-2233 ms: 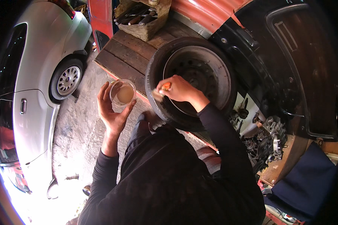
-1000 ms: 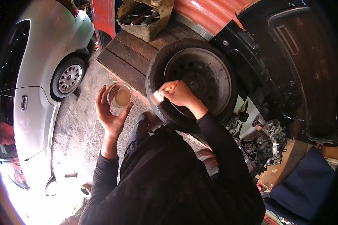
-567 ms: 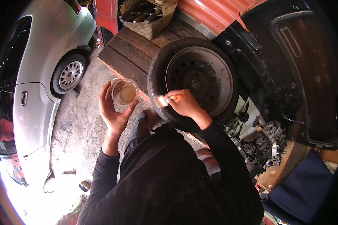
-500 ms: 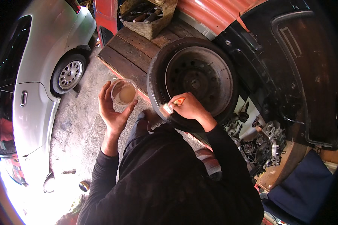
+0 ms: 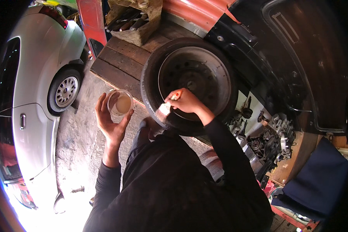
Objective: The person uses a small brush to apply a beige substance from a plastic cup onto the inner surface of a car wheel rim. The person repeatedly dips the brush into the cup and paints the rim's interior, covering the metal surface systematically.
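Note:
My left hand point(image 5: 111, 123) is wrapped round a clear plastic cup point(image 5: 120, 102) with some pale, cloudy liquid in the bottom. It holds the cup in the air, left of the tire. In my right hand point(image 5: 186, 101) is a paintbrush point(image 5: 165, 110) with an orange-red part on its handle, gripped near the bristles. The brush's light bristles point down and left against the sidewall of a black tire point(image 5: 150, 83). This tire lies flat, mounted on a dark steel wheel rim point(image 5: 220, 91). The wrist of my right hand crosses over the tire's near side.
Under the tire is a wooden plank bench point(image 5: 121, 62), with a worn box of tools point(image 5: 137, 25) at its back. A silver car point(image 5: 38, 85) stands at left. Greasy metal engine parts point(image 5: 276, 135) and a black car panel point(image 5: 266, 58) are at right, near a dark blue cloth point(image 5: 317, 178).
The brush has shifted slightly along the tire sidewall, its bristles now pointing more down and left. My left hand still holds the cup. The whole view has shifted a little.

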`<state>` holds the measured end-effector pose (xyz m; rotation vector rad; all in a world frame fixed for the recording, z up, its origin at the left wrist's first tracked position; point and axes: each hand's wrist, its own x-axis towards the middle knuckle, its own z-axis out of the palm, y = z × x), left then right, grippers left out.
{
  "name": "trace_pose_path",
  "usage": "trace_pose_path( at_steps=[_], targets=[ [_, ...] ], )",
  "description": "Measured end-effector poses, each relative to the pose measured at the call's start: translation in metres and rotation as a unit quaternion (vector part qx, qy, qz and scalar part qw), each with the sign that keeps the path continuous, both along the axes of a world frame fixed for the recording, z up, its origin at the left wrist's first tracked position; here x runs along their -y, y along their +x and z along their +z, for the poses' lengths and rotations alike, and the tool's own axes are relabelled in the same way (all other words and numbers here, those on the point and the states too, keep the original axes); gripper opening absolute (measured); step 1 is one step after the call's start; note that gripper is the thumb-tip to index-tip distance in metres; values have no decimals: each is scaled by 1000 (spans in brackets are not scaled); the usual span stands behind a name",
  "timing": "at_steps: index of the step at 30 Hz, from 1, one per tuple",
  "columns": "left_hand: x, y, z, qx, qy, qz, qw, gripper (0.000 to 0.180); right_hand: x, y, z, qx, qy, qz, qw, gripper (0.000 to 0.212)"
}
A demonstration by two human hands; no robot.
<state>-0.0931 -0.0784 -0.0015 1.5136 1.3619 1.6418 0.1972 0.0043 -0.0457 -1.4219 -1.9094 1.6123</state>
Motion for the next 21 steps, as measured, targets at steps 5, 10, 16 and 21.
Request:
trace_pose_path(
  at_steps=[5,10,16,21],
  targets=[
    [-1,-1,5,10,-13,-4,1000,94,-49,-26,-39,-132,21,-135,982,16],
    [-5,-5,8,-4,-4,14,1000,93,-96,-44,-47,-157,166,-193,954,16],
    [-5,-9,5,-5,-15,31,999,93,-143,-50,-38,-51,416,-300,857,18],
    [-7,-12,1,-2,-8,44,999,93,-130,-48,-38,-43,455,-205,866,18]
  ],
)
